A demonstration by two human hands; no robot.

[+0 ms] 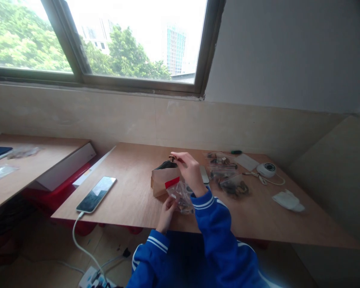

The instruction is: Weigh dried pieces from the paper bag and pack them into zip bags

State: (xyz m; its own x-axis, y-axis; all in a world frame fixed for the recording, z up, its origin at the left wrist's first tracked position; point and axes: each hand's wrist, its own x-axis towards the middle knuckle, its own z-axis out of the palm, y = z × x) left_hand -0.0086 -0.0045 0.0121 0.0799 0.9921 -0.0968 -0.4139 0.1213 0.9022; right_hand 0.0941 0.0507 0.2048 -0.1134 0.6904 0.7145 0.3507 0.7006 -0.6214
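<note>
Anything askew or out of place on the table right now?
One thing: the phone lies at the table's front left corner, its end at the edge, with its charging cable hanging to the floor, easy to snag. Otherwise nothing is spilled. The left hand holds a clear bag; the right hand pinches a small piece over the paper bag.

Charging phone (96,194), white tissue (288,200), window (132,40)

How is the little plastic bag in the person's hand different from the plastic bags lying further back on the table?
The held bag has a red strip on top and is gripped by the left hand; the bags on the table show no red strip and lie flat, untouched. The held bag sits at the near edge, the others farther back. All are clear, with small dark pieces inside.
</note>
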